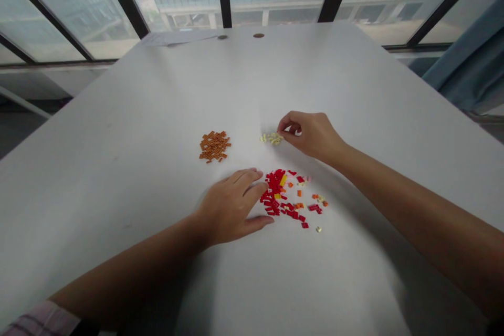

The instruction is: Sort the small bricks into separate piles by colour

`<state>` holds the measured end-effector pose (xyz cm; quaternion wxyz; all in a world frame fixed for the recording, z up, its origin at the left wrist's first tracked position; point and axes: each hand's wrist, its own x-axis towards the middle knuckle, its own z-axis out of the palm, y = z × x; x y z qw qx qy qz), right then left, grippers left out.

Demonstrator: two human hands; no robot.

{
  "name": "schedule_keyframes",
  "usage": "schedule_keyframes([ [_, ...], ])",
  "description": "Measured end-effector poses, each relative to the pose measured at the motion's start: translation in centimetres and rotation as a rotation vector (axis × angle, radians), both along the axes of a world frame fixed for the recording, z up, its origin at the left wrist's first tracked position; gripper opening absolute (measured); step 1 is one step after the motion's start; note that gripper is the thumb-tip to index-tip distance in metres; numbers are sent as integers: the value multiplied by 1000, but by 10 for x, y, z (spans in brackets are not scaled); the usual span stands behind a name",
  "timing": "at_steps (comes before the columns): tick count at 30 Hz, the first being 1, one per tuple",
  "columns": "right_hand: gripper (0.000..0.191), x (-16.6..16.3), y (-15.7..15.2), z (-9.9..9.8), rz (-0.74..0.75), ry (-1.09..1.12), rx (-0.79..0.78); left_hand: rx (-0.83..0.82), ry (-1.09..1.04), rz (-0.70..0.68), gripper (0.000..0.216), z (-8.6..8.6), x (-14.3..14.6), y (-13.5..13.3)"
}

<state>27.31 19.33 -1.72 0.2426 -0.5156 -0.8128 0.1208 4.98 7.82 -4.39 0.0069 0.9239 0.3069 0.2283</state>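
Worktop point(157, 105): brown bricks point(214, 145), cream bricks point(273, 138), red bricks point(274, 180) | my left fingers point(256, 193): spread | my right fingers point(290, 116): pinched at cream, load unclear

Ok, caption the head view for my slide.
Right hand at the pale yellow pieces, left hand beside the red pieces.

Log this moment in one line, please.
left hand: at small red plastic bricks | right hand: fingers at small cream plastic pieces | nearby: orange-brown plastic pile
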Motion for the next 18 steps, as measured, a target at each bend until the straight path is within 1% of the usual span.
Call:
schedule_keyframes([
  [3, 7, 8, -8, 7, 14, -6, 3, 0, 1, 2, 48, -1, 1, 1],
  [5, 8, 16, -17, 14, 56, -3, -26, 3, -1, 3, 49, -2, 1, 1],
  [6, 9, 20, -23, 17, 101, -6, -59, 3, 0, 4, 49, -2, 1, 1],
  [8, 11, 28, -35, 23, 242, -31, -169, 3, 8, 6, 49, -3, 0, 0],
  [10, 12, 35, -48, 25, 374, -76, -275, 1, 21, 8, 48, -3, 0, 0],
  [11, 13, 38, -53, 25, 411, -96, -307, 2, 26, 11, 48, -3, 0, -1],
  [14, 16, 42, -65, 19, 426, -120, -316, 9, 30, 13, 46, -2, 1, -1],
  [18, 17, 43, -70, 10, 423, -120, -288, 25, 11, 10, 45, 0, 2, -1],
])
